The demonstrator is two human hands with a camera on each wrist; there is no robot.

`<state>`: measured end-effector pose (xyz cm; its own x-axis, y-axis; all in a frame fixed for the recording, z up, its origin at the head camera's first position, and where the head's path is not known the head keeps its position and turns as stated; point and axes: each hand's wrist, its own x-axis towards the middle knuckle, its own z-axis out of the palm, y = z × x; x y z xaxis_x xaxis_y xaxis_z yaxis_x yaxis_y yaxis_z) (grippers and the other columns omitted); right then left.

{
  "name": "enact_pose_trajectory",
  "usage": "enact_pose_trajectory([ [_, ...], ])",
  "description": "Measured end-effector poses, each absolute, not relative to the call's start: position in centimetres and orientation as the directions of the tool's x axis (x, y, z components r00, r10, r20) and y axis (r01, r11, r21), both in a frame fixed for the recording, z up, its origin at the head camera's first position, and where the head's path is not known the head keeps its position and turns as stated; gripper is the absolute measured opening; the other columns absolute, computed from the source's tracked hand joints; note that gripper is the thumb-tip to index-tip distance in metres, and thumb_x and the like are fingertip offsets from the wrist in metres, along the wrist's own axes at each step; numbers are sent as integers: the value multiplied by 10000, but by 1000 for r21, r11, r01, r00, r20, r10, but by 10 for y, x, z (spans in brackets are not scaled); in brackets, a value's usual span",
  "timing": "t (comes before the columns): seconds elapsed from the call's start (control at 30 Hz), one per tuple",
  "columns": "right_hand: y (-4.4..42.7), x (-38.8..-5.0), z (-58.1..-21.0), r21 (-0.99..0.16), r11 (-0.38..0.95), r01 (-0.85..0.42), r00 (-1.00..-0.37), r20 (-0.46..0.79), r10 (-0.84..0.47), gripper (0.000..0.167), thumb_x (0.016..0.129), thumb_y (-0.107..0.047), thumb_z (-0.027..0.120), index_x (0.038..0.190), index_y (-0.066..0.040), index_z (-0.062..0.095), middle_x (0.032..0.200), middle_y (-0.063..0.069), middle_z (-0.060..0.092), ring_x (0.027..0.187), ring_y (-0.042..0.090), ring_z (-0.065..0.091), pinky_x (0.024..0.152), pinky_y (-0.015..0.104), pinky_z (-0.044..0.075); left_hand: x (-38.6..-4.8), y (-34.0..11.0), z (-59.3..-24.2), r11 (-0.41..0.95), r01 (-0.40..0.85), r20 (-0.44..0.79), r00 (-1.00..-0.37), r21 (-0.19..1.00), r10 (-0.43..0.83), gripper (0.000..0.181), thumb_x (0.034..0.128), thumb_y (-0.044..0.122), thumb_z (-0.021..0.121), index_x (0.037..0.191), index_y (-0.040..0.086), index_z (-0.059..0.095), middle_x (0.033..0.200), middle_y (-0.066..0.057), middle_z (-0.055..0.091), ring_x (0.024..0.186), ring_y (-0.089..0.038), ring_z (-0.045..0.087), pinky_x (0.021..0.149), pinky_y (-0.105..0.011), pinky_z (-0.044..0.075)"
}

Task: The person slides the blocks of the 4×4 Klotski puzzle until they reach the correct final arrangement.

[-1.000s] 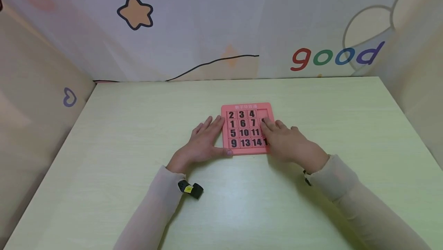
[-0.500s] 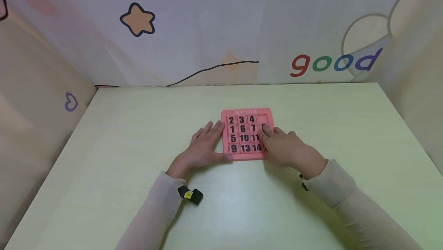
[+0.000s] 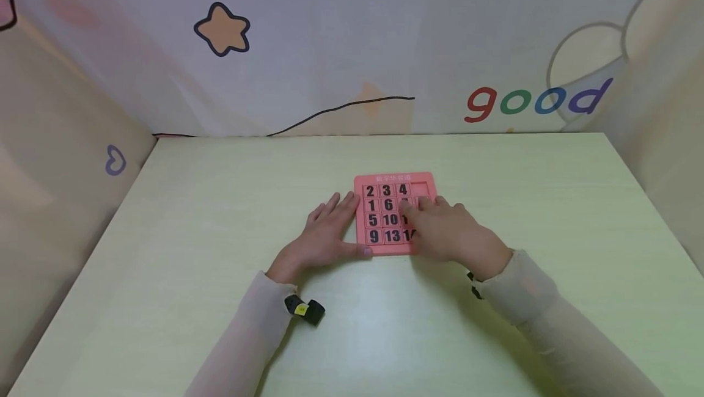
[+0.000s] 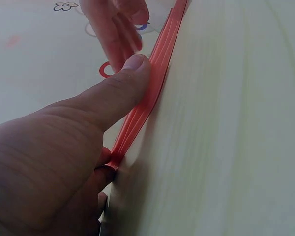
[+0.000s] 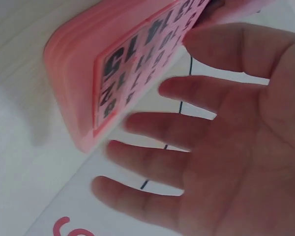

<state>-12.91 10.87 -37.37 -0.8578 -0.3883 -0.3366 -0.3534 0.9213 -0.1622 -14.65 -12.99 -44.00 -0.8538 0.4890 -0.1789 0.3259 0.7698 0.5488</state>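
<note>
A pink number slide puzzle (image 3: 393, 250) lies flat on the table, its rows of black-numbered tiles (image 3: 388, 205) facing up. The top-right slot (image 3: 420, 189) is vacant. My left hand (image 3: 321, 241) braces the frame's lower-left corner: straight fingers lie along the left edge, and the thumb (image 4: 123, 86) presses the bottom edge. Over the puzzle's right side is my right hand (image 3: 453, 232), fingers extended, index fingertip near the 7 tile; whether it touches cannot be told. It covers part of the right columns. The right wrist view shows the 15 tile (image 5: 120, 64) at a corner.
The pale green tabletop (image 3: 220, 201) extends around the puzzle. A printed backdrop (image 3: 330, 30) with a star and the word "good" rises behind it, and cloth side walls (image 3: 60, 201) flank the table. A black strap camera (image 3: 305, 309) sits on the left wrist.
My right hand has shifted left across the puzzle, from the right column toward the 7 tile. My left hand stays at its corner. The head view has tilted slightly.
</note>
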Motion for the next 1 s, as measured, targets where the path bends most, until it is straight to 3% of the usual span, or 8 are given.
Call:
enact_pose_trajectory([
  [0.13, 106, -138, -378, -153, 905, -397, -862, -278, -425, 609, 1017, -207, 529, 1575, -49, 343, 1630, 209, 242, 1469, 494, 191, 1067, 737, 266, -147, -130, -439, 771, 326, -183, -853, 547, 490, 1095, 860, 601, 708, 1637, 169, 68, 1690, 9, 41, 1535, -196, -90, 1208, -424, -60],
  [0.3, 102, -150, -386, -161, 913, -375, -867, -288, -407, 601, 1033, -179, 461, 1589, -39, 285, 1653, 156, 202, 1497, 451, 136, 1086, 735, 224, -146, -129, -439, 768, 324, -185, -851, 553, 492, 1088, 864, 593, 709, 1636, 165, 73, 1689, 8, 45, 1535, -196, -86, 1208, -424, -61],
  [0.6, 107, -153, -394, -132, 930, -344, -868, -333, -369, 642, 1027, -192, 487, 1604, -59, 240, 1666, 137, 159, 1491, 465, 136, 1095, 717, 238, -145, -127, -438, 766, 341, -177, -846, 545, 503, 1092, 867, 593, 707, 1636, 153, 69, 1689, -3, 39, 1536, -207, -82, 1208, -428, -62],
  [1.0, 116, -155, -392, -101, 945, -311, -888, -322, -327, 644, 1001, -182, 538, 1584, -42, 300, 1655, 164, 165, 1488, 484, 113, 1100, 709, 238, -147, -129, -439, 767, 336, -176, -849, 546, 497, 1090, 866, 586, 710, 1637, 157, 69, 1690, 0, 48, 1538, -209, -70, 1208, -418, -61],
])
